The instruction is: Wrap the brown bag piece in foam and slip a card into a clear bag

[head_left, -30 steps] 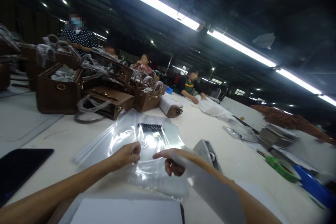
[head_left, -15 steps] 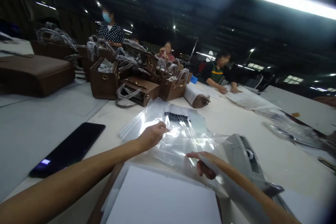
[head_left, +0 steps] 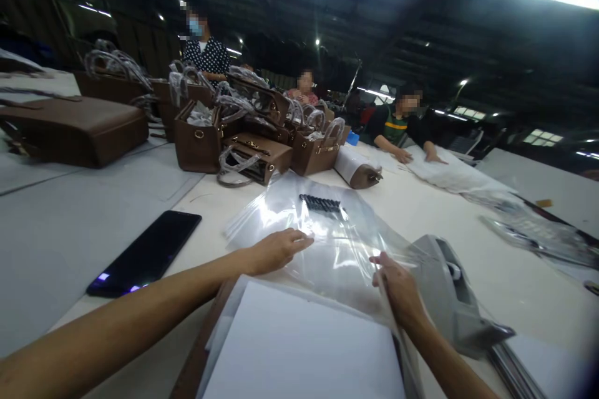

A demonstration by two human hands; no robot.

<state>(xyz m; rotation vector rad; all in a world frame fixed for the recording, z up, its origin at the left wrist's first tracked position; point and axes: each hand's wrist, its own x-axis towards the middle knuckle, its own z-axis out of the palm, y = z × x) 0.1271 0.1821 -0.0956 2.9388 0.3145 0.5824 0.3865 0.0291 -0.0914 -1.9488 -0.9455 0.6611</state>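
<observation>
A stack of clear plastic bags [head_left: 327, 262] lies fanned out in front of me, with black printed marks near its far end. Over its near left part is my left hand [head_left: 278, 249], its fingers stretched out and the tips at the plastic. My right hand [head_left: 397, 287] is closed on the edge of a clear plastic bag, whose film hangs down beside my right forearm. Just below both hands lies a white sheet [head_left: 304, 349] on clear film, over a brown bag [head_left: 201, 349] that shows only along its edge.
A black phone [head_left: 147, 252] lies at left. Brown handbags [head_left: 255, 149] with wrapped handles crowd the table's far side. A grey tape dispenser [head_left: 452, 293] stands close to my right hand. Beyond a wrapped brown bundle [head_left: 358, 168], a co-worker [head_left: 397, 124] handles white material.
My left hand has gone from a pinch to stretched fingers. My right hand has turned more upright and closed on the plastic edge. The whole view has shifted slightly.
</observation>
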